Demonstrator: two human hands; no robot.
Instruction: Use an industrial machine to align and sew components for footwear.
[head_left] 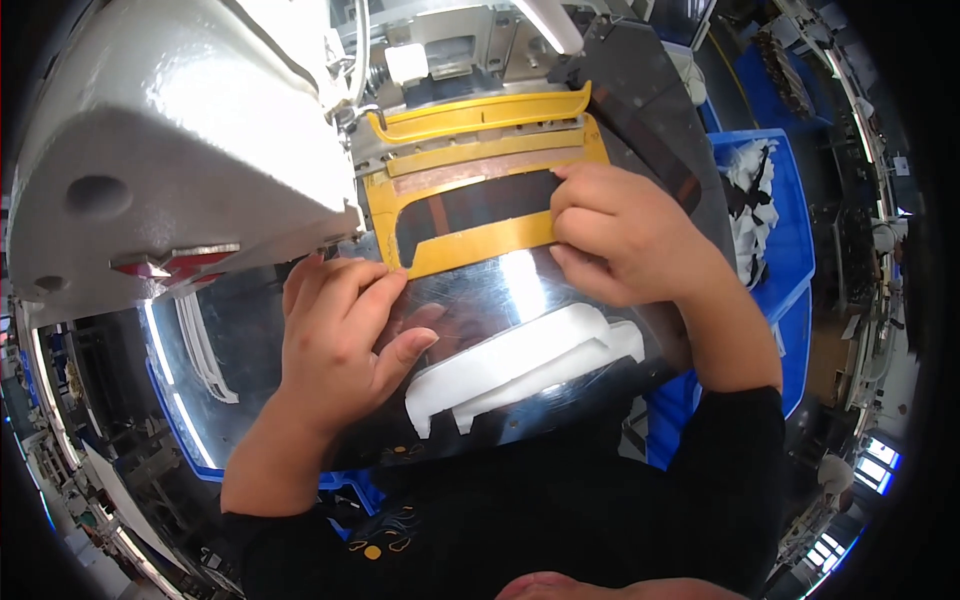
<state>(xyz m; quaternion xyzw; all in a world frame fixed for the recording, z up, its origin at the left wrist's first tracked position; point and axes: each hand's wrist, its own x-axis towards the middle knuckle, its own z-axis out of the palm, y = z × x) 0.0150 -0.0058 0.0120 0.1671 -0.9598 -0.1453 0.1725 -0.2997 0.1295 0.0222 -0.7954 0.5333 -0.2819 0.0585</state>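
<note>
A yellow sewing template frame [490, 243] with a long opening lies on the shiny metal machine bed [465, 295]. At its lower left corner rests my left hand [345, 325], open, fingertips touching the corner and thumb held apart. My right hand [620, 230] is closed at the frame's right end, its curled fingers pinching there and covering that edge. Whether a thin piece is also between those fingers cannot be seen. Nearer to me, two white curved cut pieces [510, 360] overlap on the bed. A raised yellow clamp bar [480, 118] stands behind the frame.
The big white sewing machine head [190, 130] overhangs the left side of the bed. White strips [203, 345] lie at the left. Blue bins [795, 215] with white and black scraps stand to the right, and a white tube-shaped part [550, 25] projects at the top.
</note>
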